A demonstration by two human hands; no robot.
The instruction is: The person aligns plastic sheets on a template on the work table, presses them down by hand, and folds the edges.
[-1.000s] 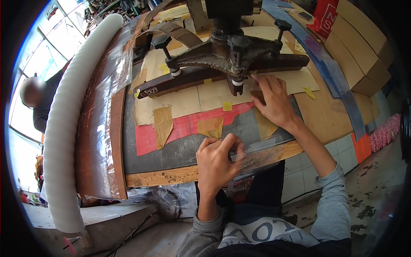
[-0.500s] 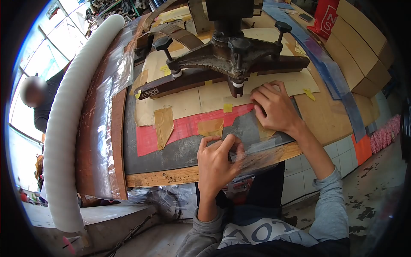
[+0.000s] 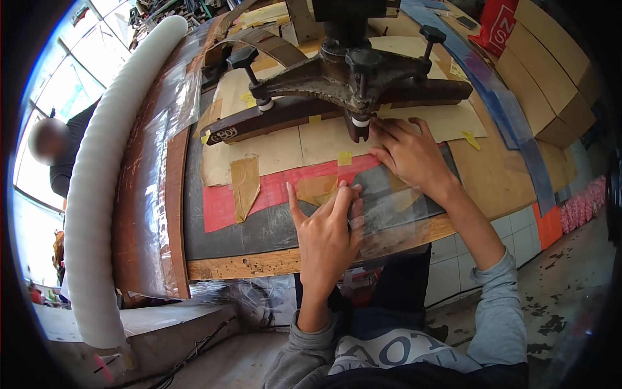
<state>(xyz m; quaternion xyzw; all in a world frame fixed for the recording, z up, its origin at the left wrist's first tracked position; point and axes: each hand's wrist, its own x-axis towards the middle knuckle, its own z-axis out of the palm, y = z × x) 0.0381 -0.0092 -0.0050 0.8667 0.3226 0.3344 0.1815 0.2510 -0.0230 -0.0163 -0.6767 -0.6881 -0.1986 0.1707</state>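
My left hand is over the front edge of the dark board, thumb and index finger pinched at the edge of a clear plastic sheet, little finger raised. The sheet spreads right from it over the board and wooden edge. My right hand rests fingertips on the red strip and cream sheet, fingers apart, beside the press's front foot. Brown tape pieces and a small yellow tape piece lie on the red strip. Whatever is under my right palm is hidden.
A heavy metal press head with a long bar stands just beyond my hands. To the left lie a white foam roll and plastic-covered brown sheets. Cardboard boxes stand at right. Another person is at far left.
My left hand has moved slightly up and its little finger has lifted outward. The clear sheet has shifted up over the board. My right fingers have reached further left, towards the press foot.
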